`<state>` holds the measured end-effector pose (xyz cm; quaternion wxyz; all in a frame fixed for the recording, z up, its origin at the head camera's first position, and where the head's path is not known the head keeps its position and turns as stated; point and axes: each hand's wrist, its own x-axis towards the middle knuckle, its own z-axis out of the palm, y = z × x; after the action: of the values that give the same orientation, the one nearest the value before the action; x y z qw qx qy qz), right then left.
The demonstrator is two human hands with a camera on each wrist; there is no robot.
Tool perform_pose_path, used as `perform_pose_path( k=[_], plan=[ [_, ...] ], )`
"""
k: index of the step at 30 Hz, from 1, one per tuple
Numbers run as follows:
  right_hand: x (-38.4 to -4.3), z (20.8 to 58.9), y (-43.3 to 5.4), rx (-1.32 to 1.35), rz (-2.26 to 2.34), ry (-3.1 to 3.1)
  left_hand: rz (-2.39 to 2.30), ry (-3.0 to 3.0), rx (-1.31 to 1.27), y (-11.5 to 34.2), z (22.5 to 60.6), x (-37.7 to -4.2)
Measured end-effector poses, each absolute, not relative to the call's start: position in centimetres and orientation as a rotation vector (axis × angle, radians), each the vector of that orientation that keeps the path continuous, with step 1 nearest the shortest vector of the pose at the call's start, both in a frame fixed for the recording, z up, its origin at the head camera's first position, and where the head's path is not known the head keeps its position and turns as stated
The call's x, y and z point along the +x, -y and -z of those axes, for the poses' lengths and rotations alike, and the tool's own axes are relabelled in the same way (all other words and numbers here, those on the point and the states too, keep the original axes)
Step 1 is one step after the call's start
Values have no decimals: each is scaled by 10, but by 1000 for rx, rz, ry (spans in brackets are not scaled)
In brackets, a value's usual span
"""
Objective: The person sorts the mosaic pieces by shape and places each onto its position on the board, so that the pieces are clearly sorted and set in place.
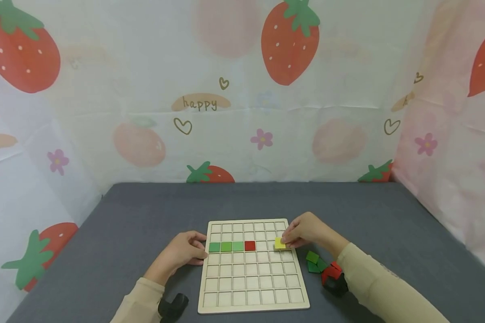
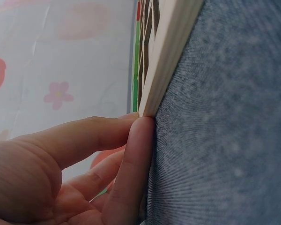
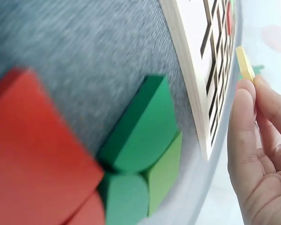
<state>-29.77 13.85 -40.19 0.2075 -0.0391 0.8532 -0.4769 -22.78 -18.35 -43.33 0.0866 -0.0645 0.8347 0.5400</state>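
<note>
A strawberry-printed fabric backdrop (image 1: 290, 45) stands behind the dark grey worktop (image 1: 157, 202). My right hand (image 1: 303, 229) has a closed grip, pinching the yellow tile (image 1: 280, 243) raised over the right side of the wooden grid board (image 1: 253, 310). The tile projects leftward from my fingertips, level with the row of three green tiles (image 1: 226, 247) and one red tile (image 1: 249, 246); a bare cell shows between red and yellow. My left hand (image 1: 180, 248), farther from the yellow tile, pinches the board's left edge.
</note>
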Motion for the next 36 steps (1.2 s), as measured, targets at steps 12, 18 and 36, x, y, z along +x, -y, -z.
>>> perform_pose_path(
  k=[12, 18, 36],
  plan=[
    [-299, 403, -115, -116, 1337, -2355, -1603, -2490, -169, 184, 436, -229],
    [-301, 406, -106, -105, 1344, -2346, -1599, -2499, -167, 184, 436, -229],
    [-300, 409, -91, -112, 1299, -2379, -1602, -2502, -155, 185, 436, -229]
  ],
)
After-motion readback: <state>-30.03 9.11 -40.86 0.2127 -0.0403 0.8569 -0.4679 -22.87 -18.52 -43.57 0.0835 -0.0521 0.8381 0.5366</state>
